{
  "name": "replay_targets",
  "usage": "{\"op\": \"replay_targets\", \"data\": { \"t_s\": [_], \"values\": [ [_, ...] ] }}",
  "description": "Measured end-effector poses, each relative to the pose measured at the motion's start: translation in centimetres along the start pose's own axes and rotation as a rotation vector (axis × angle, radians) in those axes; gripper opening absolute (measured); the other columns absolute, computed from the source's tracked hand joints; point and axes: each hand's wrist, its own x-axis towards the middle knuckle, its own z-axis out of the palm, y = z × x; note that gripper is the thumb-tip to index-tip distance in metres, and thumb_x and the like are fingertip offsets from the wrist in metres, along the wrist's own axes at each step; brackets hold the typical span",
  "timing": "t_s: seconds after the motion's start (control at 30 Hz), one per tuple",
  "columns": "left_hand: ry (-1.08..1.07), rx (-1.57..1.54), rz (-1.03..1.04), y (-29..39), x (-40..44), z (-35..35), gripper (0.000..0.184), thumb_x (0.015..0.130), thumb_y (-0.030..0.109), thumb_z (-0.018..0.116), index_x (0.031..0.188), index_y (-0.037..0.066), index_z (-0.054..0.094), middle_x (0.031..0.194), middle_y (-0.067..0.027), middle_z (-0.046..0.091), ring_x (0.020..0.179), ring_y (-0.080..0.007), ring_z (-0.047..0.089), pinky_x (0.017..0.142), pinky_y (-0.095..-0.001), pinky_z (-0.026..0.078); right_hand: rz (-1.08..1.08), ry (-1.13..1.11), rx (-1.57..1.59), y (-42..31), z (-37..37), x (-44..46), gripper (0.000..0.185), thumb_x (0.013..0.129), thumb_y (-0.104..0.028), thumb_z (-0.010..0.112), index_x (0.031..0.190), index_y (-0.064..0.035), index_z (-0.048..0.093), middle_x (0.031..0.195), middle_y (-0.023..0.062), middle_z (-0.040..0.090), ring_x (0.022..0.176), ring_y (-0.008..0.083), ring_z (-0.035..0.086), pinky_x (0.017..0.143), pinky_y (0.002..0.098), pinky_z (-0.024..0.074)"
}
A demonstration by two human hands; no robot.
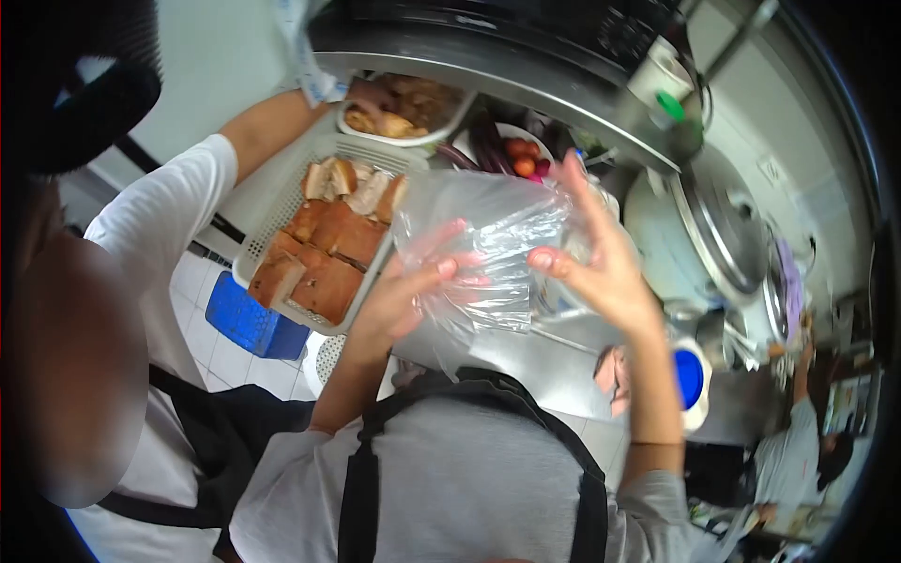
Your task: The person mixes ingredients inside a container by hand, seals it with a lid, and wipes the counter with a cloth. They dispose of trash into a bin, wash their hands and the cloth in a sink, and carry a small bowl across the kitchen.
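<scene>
A clear plastic bag (497, 202) hangs in front of my chest, crinkled and see-through. My left hand (413, 291) grips its near left side, thumb on the outside and other fingers seen through the film. At the bag's right edge, my right hand (601, 267) is open, thumb and fingers spread apart; whether it touches the film I cannot tell. Left of the bag stands a pale perforated basket (258, 246) with browned slabs of meat (328, 281) and cut pieces showing white sides.
A co-worker's hand (371, 98) reaches into a white tub (413, 141) of brownish food. Behind the bag, a bowl holds tomatoes (523, 155) beside eggplants (486, 141). A large metal pot (657, 225) stands right. A blue crate (249, 319) sits on the floor; another person (798, 450) is far right.
</scene>
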Motion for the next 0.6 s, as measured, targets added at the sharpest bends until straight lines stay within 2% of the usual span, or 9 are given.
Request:
{"op": "replay_targets", "data": {
  "t_s": [0.1,0.13,0.2,0.23,0.3,0.4,0.43,0.53,0.6],
  "values": [
    [-0.002,0.082,-0.106,-1.2,1.2,0.7,0.058,0.092,0.006,0.054,0.145,0.004,0.030,0.125,-0.0194,0.057,0.108,-0.0265,0.061,0.085,-0.0365,0.055,0.380,0.013,0.639,5.1,3.7,-7.7,0.094,0.080,-0.032,0.076,0.150,-0.0066,0.018,0.143,0.0200,0.041,0.123,0.0256,0.048,0.103,0.0392,0.0393],
    [-0.019,0.175,-0.144,-1.9,1.8,0.6,0.057,0.092,0.006,0.054,0.144,0.004,0.031,0.123,-0.0188,0.058,0.106,-0.0257,0.062,0.083,-0.0357,0.055,0.420,0.039,0.824,5.4,4.8,-9.7,0.092,0.081,-0.030,0.075,0.150,-0.0062,0.018,0.143,0.0197,0.040,0.122,0.0250,0.049,0.102,0.0393,0.0401],
    [-0.071,0.336,-0.256,-4.4,2.4,0.6,0.055,0.091,0.007,0.056,0.143,0.004,0.035,0.119,-0.0175,0.061,0.102,-0.0240,0.063,0.080,-0.0340,0.055,0.476,0.176,0.979,5.2,5.1,-14.3,0.089,0.084,-0.027,0.073,0.150,-0.0048,0.018,0.142,0.0194,0.041,0.120,0.0239,0.050,0.101,0.0385,0.0416],
    [-0.103,0.363,-0.361,-4.4,2.0,1.1,0.053,0.089,0.009,0.059,0.139,0.004,0.042,0.113,-0.0149,0.064,0.097,-0.0188,0.064,0.076,-0.0311,0.054,0.466,0.235,0.940,5.5,4.7,-14.7,0.087,0.085,-0.026,0.071,0.150,-0.0038,0.017,0.141,0.0192,0.043,0.119,0.0234,0.051,0.100,0.0378,0.0422],
    [-0.198,0.545,-0.374,-5.9,2.3,0.4,0.052,0.088,0.010,0.061,0.137,0.004,0.045,0.108,-0.0125,0.065,0.091,-0.0155,0.064,0.073,-0.0295,0.054,0.428,0.330,0.726,5.4,3.9,-15.4,0.086,0.086,-0.029,0.071,0.148,0.0004,0.019,0.137,0.0211,0.047,0.120,0.0241,0.051,0.098,0.0354,0.0435],
    [-0.222,0.743,-0.377,-7.3,1.9,-0.4,0.054,0.086,0.010,0.063,0.137,0.003,0.045,0.102,-0.0096,0.066,0.085,-0.0125,0.064,0.068,-0.0262,0.054,0.523,0.191,0.512,5.5,3.3,-17.5,0.086,0.085,-0.034,0.071,0.147,0.0009,0.024,0.133,0.0220,0.050,0.120,0.0239,0.051,0.095,0.0336,0.0446],
    [-0.207,0.797,-0.374,-7.7,1.5,-0.4,0.056,0.085,0.010,0.064,0.137,0.003,0.044,0.100,-0.0087,0.066,0.083,-0.0119,0.064,0.067,-0.0249,0.054,0.545,0.185,0.549,6.1,3.7,-18.2,0.088,0.083,-0.039,0.072,0.147,0.0018,0.025,0.128,0.0213,0.054,0.116,0.0233,0.054,0.094,0.0332,0.0447],
    [-0.162,0.800,-0.257,-9.1,0.2,0.8,0.058,0.082,0.006,0.066,0.136,0.003,0.045,0.099,-0.0079,0.067,0.078,-0.0101,0.063,0.066,-0.0226,0.052,0.732,0.295,0.651,6.3,5.1,-19.7,0.070,0.087,-0.034,0.069,0.138,0.0050,0.042,0.109,0.0158,0.065,0.098,0.0164,0.061,0.083,0.0271,0.0477],
    [-0.151,0.920,-0.252,-9.3,-0.1,0.9,0.063,0.078,0.007,0.072,0.135,0.002,0.047,0.101,-0.0088,0.066,0.084,-0.0131,0.063,0.074,-0.0271,0.051,0.694,0.267,0.571,9.6,5.4,-22.1,0.050,0.088,-0.030,0.068,0.121,0.0059,0.056,0.093,0.0111,0.067,0.083,0.0116,0.061,0.073,0.0231,0.0468]
  ]
}}
